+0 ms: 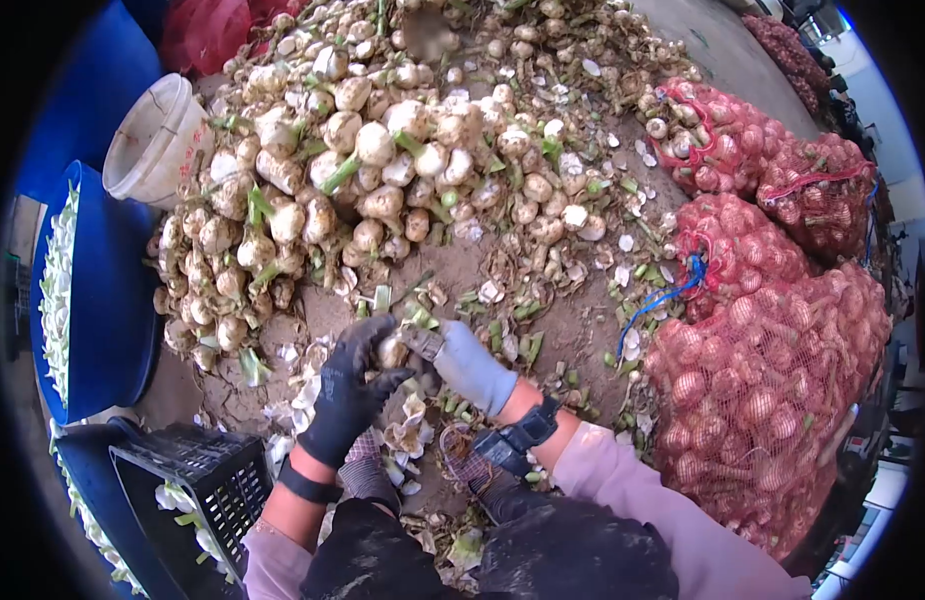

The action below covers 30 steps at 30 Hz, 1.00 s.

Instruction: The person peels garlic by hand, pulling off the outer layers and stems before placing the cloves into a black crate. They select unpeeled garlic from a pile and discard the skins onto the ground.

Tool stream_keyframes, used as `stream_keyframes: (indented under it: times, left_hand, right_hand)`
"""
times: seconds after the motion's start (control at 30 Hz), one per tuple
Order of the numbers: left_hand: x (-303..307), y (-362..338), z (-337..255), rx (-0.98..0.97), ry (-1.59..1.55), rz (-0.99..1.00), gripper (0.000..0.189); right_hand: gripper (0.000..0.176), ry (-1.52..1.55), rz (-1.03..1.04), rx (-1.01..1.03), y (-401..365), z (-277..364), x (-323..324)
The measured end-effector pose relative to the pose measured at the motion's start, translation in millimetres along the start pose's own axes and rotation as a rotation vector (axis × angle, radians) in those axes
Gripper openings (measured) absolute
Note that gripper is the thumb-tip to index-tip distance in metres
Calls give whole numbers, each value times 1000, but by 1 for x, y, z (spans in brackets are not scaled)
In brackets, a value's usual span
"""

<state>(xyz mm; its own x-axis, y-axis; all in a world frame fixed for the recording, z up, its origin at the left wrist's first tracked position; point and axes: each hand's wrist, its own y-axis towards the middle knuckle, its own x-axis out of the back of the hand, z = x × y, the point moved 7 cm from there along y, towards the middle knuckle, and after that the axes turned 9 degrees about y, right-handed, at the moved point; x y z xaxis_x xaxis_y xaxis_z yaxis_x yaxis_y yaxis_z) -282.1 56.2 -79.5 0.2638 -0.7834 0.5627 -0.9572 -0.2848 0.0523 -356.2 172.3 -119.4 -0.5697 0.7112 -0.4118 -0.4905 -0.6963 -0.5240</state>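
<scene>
Down at the near side of the dirt ground [573, 330], just ahead of the person's knees, both gloved hands meet over one bulb [391, 352]. The left hand [345, 385], in a black glove, has its grip clamped around that bulb, fingers curled over the top. The right hand [470, 366], in a grey glove, has its grip closed on a small flat tool [424, 343], whose tip touches the bulb's right side. A dark watch [518, 438] sits on the right wrist. Pale peelings [408, 435] lie scattered right beneath the hands. Further out, a big pile of bulbs [363, 170] with green stalk stubs fills the far left of the ground. Along the right edge, red mesh sacks [763, 390] are packed full, a blue cord [663, 298] trailing from one. A white bucket [153, 135] lies tipped at the far left, a blue tub [108, 300] sits on the left edge, and a black crate [198, 470] waits in the near left corner.
</scene>
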Motion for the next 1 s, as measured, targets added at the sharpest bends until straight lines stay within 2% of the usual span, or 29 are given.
stream_keyframes:
  times: [0.07,0.1,0.13,0.2,0.23,0.27,0.33,0.37,0.43,0.47,0.53,0.57,0.6,0.67,0.7,0.73,0.8,0.83,0.9,0.93,0.97,1.0]
  left_hand:
    - [-3,-5,4,25,3,17,63]
    - [-3,-8,9,126,-185,77,64]
    - [-4,-13,22,174,-240,72,62]
    - [-4,-19,39,247,-546,37,61]
    - [-3,-23,42,235,-571,41,56]
    - [1,-30,43,254,-574,33,56]
    - [3,-44,52,515,-822,61,52]
    - [-10,-55,65,581,-1135,32,49]
    - [-7,-64,76,629,-1314,1,47]
    - [-6,-70,84,639,-1342,-18,48]
    - [7,-71,83,572,-1029,-19,51]
    - [18,-69,68,494,-806,8,54]
    - [15,-76,75,499,-809,9,54]
    - [24,-78,77,262,-469,-25,58]
    - [21,-82,79,337,-675,-58,56]
    - [26,-84,80,340,-676,-61,56]
    - [12,-93,91,625,-1237,33,54]
    - [11,-92,92,594,-1364,14,54]
    - [9,-89,81,629,-1402,-38,52]
    - [10,-88,79,664,-1433,-90,52]
    - [3,-87,83,620,-1657,-21,55]
    - [2,-89,89,622,-1657,-20,55]
  right_hand:
    - [39,-231,-5,-54,4,-6,4]
    - [39,-260,-34,-19,3,-2,-1]
    - [32,-394,-33,144,10,-6,-3]
    - [25,-285,-41,7,8,-19,-10]
    - [20,-138,-50,-127,5,-27,-13]
    - [20,-142,-32,-127,2,-25,-18]
    - [19,-136,-22,-65,1,-18,-31]
    - [19,-142,-12,-73,9,-32,-32]
    - [25,-717,-54,697,11,-23,-42]
    - [25,-714,-39,691,9,-18,-50]
    - [17,-186,36,-169,14,-48,-49]
    - [20,-271,86,-116,16,-44,-55]
    - [20,-270,86,-121,19,-42,-59]
    - [23,-379,144,-241,24,-42,-69]
    - [24,-324,108,-220,24,-46,-69]
    - [24,-326,110,-223,24,-49,-71]
    - [23,-319,58,-269,23,-54,-69]
    - [23,-321,57,-271,25,-63,-66]
    - [19,-558,30,189,31,-42,-76]
    - [19,-558,31,188,29,-43,-75]
    - [20,-962,33,313,22,-37,-80]
    - [22,-1367,34,436,15,-30,-92]
